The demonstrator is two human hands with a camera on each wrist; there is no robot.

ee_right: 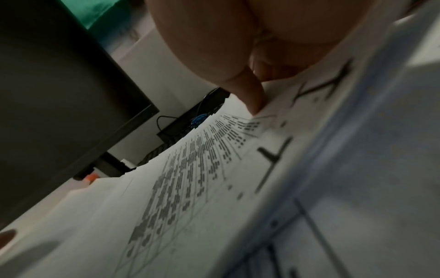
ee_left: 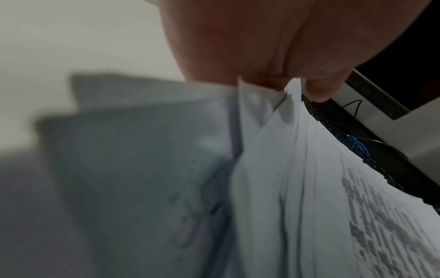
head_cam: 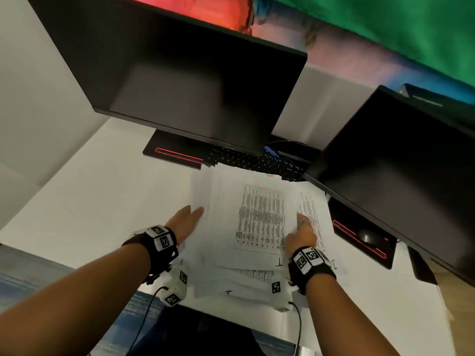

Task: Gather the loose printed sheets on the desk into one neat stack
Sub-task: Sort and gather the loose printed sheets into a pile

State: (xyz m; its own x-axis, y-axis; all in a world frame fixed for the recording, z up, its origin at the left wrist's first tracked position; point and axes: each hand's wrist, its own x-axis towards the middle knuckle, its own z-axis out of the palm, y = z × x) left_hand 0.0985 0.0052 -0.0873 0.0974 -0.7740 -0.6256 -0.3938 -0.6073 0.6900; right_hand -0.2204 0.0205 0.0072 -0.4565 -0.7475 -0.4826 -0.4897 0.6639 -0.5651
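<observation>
Left hand: my left hand (head_cam: 185, 222) lies at the lower centre of the head view, fingers straight, pressing flat against the left edge of the printed sheets (head_cam: 257, 227). In the left wrist view the paper edges meet my palm (ee_left: 238, 47).
Right hand: my right hand (head_cam: 303, 233) is at the right edge of the same pile, fingers mostly straight; the thumb (ee_right: 252, 99) rests on the top page. It holds nothing closed.
Sheets: an uneven pile in the middle of the frame, on the white desk (head_cam: 102, 201), corners fanned out, a printed table on top.
Keyboard: the dark keyboard (head_cam: 252, 160) is just behind the pile, partly covered by it.
Monitors: one large monitor (head_cam: 180, 73) in the upper centre, a second monitor (head_cam: 401, 165) at the right.
</observation>
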